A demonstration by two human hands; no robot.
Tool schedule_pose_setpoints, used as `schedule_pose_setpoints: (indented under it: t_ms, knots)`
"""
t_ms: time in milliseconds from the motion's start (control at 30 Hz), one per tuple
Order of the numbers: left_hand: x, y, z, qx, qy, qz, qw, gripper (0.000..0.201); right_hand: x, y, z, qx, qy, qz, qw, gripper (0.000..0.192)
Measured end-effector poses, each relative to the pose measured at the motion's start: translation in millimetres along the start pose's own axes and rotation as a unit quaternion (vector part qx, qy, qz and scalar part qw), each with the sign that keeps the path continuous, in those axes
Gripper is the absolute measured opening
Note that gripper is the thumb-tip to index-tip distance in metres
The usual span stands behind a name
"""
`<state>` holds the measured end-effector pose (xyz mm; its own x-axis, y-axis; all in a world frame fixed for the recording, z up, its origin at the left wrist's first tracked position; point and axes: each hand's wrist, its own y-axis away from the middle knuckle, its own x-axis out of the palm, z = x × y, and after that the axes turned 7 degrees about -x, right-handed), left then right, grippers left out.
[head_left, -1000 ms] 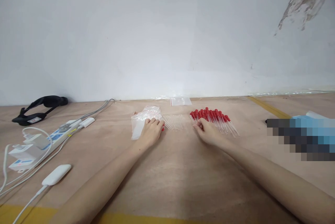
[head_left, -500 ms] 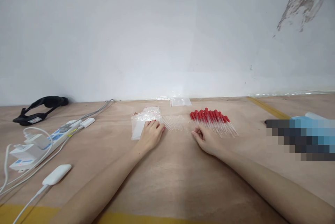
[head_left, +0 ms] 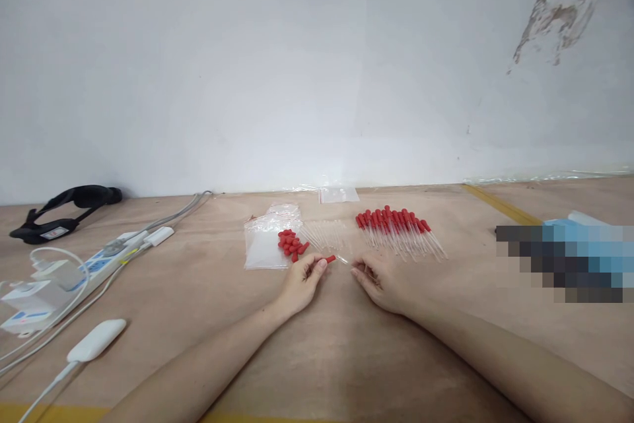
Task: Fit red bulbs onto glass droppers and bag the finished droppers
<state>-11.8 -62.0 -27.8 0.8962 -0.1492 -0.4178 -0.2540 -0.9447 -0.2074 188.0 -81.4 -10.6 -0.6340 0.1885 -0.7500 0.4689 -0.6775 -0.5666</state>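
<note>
My left hand [head_left: 303, 280] pinches a small red rubber cap [head_left: 330, 259] between thumb and fingers. My right hand [head_left: 377, 282] is close beside it, its fingers curled around the end of a thin clear glass tube [head_left: 341, 258] that reaches toward the cap. A small pile of loose red caps [head_left: 291, 242] lies just beyond my left hand, beside clear plastic bags [head_left: 267, 238]. A row of bare clear tubes [head_left: 327, 234] lies in the middle. A batch of tubes with red caps fitted [head_left: 399, 228] lies beyond my right hand.
A white power strip [head_left: 86, 264] with plugs and cables sits at the left, with a white adapter [head_left: 96, 338] near the front. A black strap device [head_left: 62, 208] lies by the wall. Another small zip bag [head_left: 338, 194] rests at the wall. A blurred blue object [head_left: 569, 258] lies at the right.
Both hands drew back toward me from the piles. The left hand came off the red caps, uncovering them, and now holds one cap; the right hand brought a clear tube up to it.
</note>
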Motion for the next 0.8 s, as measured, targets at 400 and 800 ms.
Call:
schedule_pose_setpoints:
  t_ms: [400, 800]
  knots:
    - [-1.9, -3, 2, -0.013, 0.095, 0.049, 0.994, 0.032, 14, 2, 2, 0.012, -0.117, 0.007, 0.993, 0.016]
    - [-1.2, -1, -1, -0.025, 0.137, 0.067, 0.988, 0.033, 16, 2, -3, 0.03, -0.126, -0.006, 0.992, 0.018]
